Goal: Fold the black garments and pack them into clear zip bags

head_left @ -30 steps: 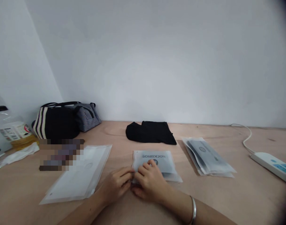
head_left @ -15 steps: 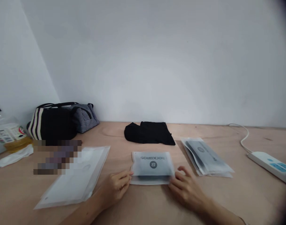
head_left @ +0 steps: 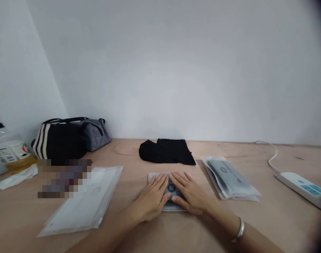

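Note:
A frosted plastic zip bag (head_left: 171, 188) with a dark folded item inside and a round logo lies flat in front of me. Across its left half my left hand (head_left: 154, 196) rests palm down, fingers stretched out. My right hand (head_left: 191, 194) lies flat over the right half, with a silver bangle on that wrist. Between the two hands the logo still shows; the printed lettering is covered. Just behind the bag is a folded black cloth item (head_left: 167, 151).
Flat frosted bags (head_left: 84, 200) lie at left, beside a pixelated patch. Filled bags (head_left: 230, 177) are stacked at right, near a white power strip (head_left: 302, 184). At the back left stand a black bag (head_left: 63, 140), a striped bag (head_left: 97, 135) and a bottle (head_left: 11, 151) of yellow liquid.
Both hands have moved from the bag's lower corners inward onto its top, and their fingers have flattened out. The bag stays in about the same place.

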The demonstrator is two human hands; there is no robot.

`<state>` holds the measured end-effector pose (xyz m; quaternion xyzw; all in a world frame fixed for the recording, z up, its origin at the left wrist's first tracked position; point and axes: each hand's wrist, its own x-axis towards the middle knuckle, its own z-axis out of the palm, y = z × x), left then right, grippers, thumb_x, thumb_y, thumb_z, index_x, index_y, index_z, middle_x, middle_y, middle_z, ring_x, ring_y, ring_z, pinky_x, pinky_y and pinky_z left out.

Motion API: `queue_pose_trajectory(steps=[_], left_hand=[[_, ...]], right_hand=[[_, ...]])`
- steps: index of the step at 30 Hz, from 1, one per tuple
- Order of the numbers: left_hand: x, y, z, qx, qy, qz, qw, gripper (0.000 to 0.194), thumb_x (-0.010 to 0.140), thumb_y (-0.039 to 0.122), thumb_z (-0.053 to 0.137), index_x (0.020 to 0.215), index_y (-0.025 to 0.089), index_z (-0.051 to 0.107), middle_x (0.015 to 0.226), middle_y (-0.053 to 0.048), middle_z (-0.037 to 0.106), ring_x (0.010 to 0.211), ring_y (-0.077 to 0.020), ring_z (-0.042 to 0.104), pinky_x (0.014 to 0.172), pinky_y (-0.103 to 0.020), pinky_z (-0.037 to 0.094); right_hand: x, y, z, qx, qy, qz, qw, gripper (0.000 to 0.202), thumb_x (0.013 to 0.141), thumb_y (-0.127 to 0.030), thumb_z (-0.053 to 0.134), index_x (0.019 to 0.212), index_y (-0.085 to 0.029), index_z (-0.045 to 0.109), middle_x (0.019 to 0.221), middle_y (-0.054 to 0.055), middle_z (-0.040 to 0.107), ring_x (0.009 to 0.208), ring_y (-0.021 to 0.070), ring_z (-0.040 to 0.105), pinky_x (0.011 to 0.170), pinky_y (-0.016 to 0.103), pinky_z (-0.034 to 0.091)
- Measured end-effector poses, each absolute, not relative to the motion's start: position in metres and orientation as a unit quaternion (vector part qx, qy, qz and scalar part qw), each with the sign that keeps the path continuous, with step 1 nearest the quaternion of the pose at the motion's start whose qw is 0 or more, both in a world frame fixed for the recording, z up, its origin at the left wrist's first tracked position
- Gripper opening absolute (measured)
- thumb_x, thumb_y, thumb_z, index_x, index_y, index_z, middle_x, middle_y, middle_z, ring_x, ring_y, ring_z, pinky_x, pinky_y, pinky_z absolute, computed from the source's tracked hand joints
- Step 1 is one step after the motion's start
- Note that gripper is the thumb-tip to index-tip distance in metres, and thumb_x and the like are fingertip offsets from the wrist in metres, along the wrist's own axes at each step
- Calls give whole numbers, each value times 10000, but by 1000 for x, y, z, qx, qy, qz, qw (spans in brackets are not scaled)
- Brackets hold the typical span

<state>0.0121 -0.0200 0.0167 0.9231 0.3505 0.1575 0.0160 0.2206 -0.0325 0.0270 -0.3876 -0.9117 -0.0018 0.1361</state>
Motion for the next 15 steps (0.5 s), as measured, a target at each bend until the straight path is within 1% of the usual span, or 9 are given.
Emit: queue_pose_trajectory(steps=[1, 3, 5, 8, 12, 15], left_hand=[[16, -16, 12, 922, 356, 154, 14, 492, 911, 350, 296, 1322, 81, 275, 1366, -160, 306, 1266, -253, 239, 1012, -463, 243], [18, -9, 3, 923, 354, 153, 14, 513, 916, 371, 279, 1332, 72, 248, 1377, -162, 279, 1275, -247, 210, 1017, -436, 242], [16, -5, -3, 925, 346, 155, 19, 527, 918, 382, 269, 1342, 72, 222, 1387, -158, 254, 1281, -238, 187, 1020, -410, 244], [13, -4, -5, 928, 343, 143, 41, 537, 922, 392, 246, 1350, 71, 196, 1398, -155, 220, 1288, -233, 160, 1026, -402, 231], [14, -3, -5, 921, 359, 122, 92, 565, 920, 430, 208, 1360, 78, 170, 1416, -134, 158, 1299, -221, 110, 1050, -393, 171], [13, 0, -4, 905, 373, 127, 160, 593, 909, 469, 200, 1368, 98, 147, 1426, -104, 111, 1304, -205, 87, 1065, -385, 112]], right_hand=[[218, -29, 25, -385, -915, 12, 118, 656, 862, -510, 286, 1377, -142, 115, 1406, 129, 221, 1285, 228, 178, 1029, 455, 159], [215, -25, 20, -385, -918, 39, 91, 683, 860, -537, 252, 1381, -143, 54, 1419, 125, 163, 1300, 223, 124, 1042, 469, 105], [215, -25, 17, -389, -916, 62, 79, 694, 855, -552, 241, 1380, -147, 34, 1423, 122, 131, 1305, 225, 89, 1044, 483, 60], [216, -27, 16, -394, -911, 93, 75, 702, 850, -563, 235, 1378, -152, 24, 1425, 118, 96, 1307, 221, 57, 1044, 483, 14], [215, -27, 20, -392, -909, 122, 68, 797, 806, -616, 286, 1374, -134, 3, 1424, 125, 71, 1306, 232, 45, 1044, 469, -18], [216, -25, 24, -387, -909, 140, 62, 945, 718, -679, 385, 1372, -124, -13, 1423, 142, 60, 1303, 264, 51, 1039, 472, -31]])
